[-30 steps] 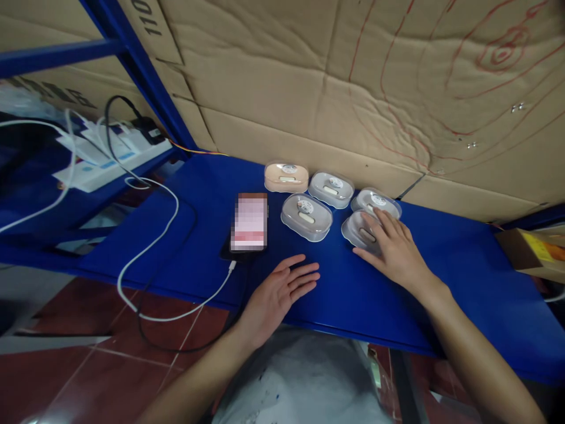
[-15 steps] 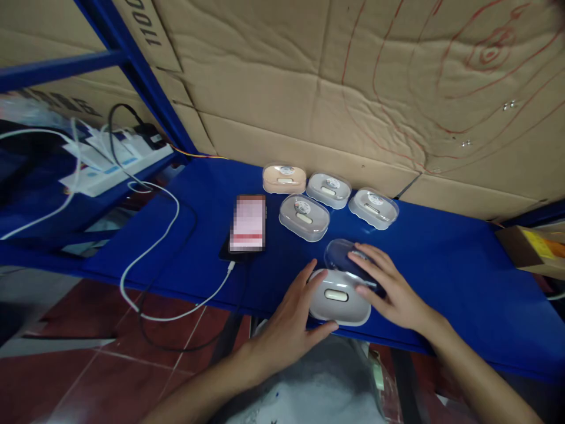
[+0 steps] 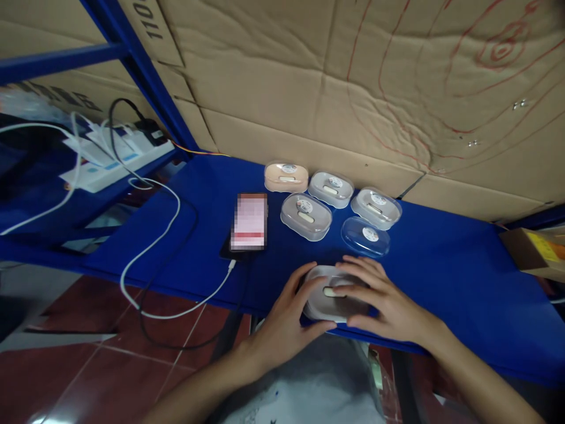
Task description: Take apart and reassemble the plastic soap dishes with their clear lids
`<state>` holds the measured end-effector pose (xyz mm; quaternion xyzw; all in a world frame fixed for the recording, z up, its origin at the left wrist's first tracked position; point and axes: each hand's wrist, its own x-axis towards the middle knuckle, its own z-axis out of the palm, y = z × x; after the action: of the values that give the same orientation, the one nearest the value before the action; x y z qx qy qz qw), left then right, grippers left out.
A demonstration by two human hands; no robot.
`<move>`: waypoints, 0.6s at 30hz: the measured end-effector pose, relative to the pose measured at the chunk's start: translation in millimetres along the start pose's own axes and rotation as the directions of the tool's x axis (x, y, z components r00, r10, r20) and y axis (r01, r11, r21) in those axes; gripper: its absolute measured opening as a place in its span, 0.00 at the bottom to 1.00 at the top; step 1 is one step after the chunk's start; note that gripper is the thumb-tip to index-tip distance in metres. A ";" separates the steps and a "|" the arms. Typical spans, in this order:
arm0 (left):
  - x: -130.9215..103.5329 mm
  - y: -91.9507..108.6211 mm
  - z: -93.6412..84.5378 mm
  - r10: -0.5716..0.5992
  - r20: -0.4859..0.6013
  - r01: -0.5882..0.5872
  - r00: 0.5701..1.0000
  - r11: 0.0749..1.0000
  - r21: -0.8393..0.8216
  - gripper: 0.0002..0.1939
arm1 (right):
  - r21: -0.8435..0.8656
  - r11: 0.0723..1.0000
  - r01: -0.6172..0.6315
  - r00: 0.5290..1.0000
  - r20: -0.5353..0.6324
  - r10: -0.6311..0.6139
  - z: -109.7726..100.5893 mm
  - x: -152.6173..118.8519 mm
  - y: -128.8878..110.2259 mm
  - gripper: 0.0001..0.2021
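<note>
Near the table's front edge sits a grey oval box (image 3: 320,303) with a cream, pill-shaped piece (image 3: 329,291) in its middle. My left hand (image 3: 286,312) grips its left side, fingers over the far rim and thumb at the near edge. On the other side, my right hand (image 3: 384,300) holds the right end, its fingers reaching across the top and covering part of it. Just behind the right hand lies a clear oval lid (image 3: 364,237) with a round white label, touched by neither hand.
Several similar lidded boxes stand at the back, among them a peach one (image 3: 286,178) and a grey one (image 3: 305,218). A phone (image 3: 249,221) on a white cable (image 3: 179,315) is to the left. A power strip (image 3: 119,168) and cardboard box (image 3: 529,253) flank the blue table (image 3: 445,282).
My right hand has let go of the clear lid, which now lies farther back. It has moved down onto the grey box's right side. My left hand has hardly moved.
</note>
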<state>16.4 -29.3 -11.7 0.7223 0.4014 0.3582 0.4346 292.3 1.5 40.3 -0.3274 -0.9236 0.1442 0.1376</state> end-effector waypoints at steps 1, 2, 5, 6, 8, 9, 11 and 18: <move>0.7 0.2 -1.3 0.007 -0.019 -0.007 1.000 1.000 -0.002 0.37 | 0.009 1.000 0.008 1.000 0.022 -0.009 3.0 0.6 -7.2 0.27; 1.3 -0.1 -2.2 0.011 -0.031 -0.011 0.999 1.000 -0.002 0.37 | 0.015 1.000 0.005 1.000 0.025 -0.006 6.6 1.4 -11.7 0.27; 2.0 -2.8 -2.9 0.012 -0.023 -0.012 1.000 1.000 0.007 0.37 | 0.060 0.998 0.006 1.000 -0.022 -0.005 15.1 3.6 -13.2 0.24; 1.9 -4.1 -2.6 0.011 -0.015 -0.011 1.000 1.000 0.013 0.39 | 0.079 0.997 0.011 0.999 -0.044 -0.007 16.1 4.0 -11.5 0.23; 1.1 -7.2 -1.3 0.011 0.003 -0.011 1.000 0.999 0.036 0.44 | 0.113 0.993 0.024 0.996 -0.093 -0.014 15.1 3.4 -6.9 0.21; 0.5 -8.6 -0.4 0.010 0.013 -0.011 1.000 0.998 0.055 0.47 | 0.124 0.992 0.025 0.993 -0.120 -0.010 13.5 2.2 -4.3 0.20; -1.0 -11.0 1.3 0.011 0.031 -0.014 0.999 0.994 0.105 0.50 | 0.124 0.992 0.007 0.984 -0.179 0.016 9.7 -2.0 1.6 0.18; -6.5 -7.8 0.2 0.045 0.166 -0.097 0.985 0.944 0.316 0.47 | -0.056 0.969 -0.240 0.936 -0.277 0.216 13.9 -15.0 25.5 0.17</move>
<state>11.8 -32.8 -20.0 0.8235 0.3930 0.2453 0.3276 313.1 8.4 16.0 -0.4546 -0.8576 0.0723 0.2293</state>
